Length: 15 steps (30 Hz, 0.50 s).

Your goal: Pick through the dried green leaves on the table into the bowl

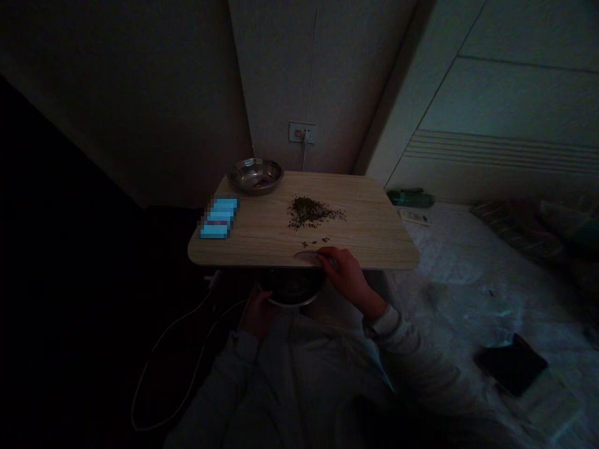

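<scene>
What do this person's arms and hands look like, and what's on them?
The left hand and right hand wear no gloves. The long right sleeve looks greyish and creased, with a cuff; the left sleeve looks similar but darker. Dim light hides finer details.

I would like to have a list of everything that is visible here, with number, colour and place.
Small grains: many, dark greenish, scattered mid-table
Thin tool: one, pale, at the table's near edge
Lower bowl: one, dark inside, below that edge
Table: one, light wood, centre
Metal bowl: one, silver, table's far left corner
Pixelated rectangle: one, blue, table's left side
Wall socket: one, whitish, behind table
Looped cable: one, white, lower left
Bottle-like object: one, green, right of table
Bedding: whitish, right
Flat object: one, black, on bedding
Right hand: one, holding thin tool
Left hand: one, at lower bowl's rim
</scene>
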Available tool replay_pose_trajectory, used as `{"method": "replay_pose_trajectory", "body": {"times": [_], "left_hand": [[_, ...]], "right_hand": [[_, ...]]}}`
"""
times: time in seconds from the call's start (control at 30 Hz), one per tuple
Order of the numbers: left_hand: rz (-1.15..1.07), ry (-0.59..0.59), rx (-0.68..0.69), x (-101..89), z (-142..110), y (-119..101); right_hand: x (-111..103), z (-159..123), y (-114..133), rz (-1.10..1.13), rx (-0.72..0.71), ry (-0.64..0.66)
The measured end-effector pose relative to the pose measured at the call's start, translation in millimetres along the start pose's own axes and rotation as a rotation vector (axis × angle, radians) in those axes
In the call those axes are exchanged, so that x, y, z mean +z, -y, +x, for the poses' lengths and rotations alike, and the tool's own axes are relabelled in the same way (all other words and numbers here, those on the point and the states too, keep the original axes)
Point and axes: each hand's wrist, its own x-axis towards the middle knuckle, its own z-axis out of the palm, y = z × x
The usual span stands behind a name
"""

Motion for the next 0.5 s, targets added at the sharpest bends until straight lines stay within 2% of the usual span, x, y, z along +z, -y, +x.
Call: {"method": "replay_pose_trajectory", "body": {"times": [0.13, 0.23, 0.5], "left_hand": [[-0.001, -0.028, -0.023, 0.6, -0.1, -0.5], [0.006, -0.02, -0.032, -0.2, 0.3, -0.4], [0.029, 0.014, -0.018, -2.6, -0.4, 0.3]], "right_hand": [[-6.2, 12.2, -17.1, 0.094, 0.205, -0.159], [-7.7, 20.2, -22.6, 0.094, 0.28, -0.179], [5.6, 21.6, -13.2, 0.089, 0.239, -0.08]]}}
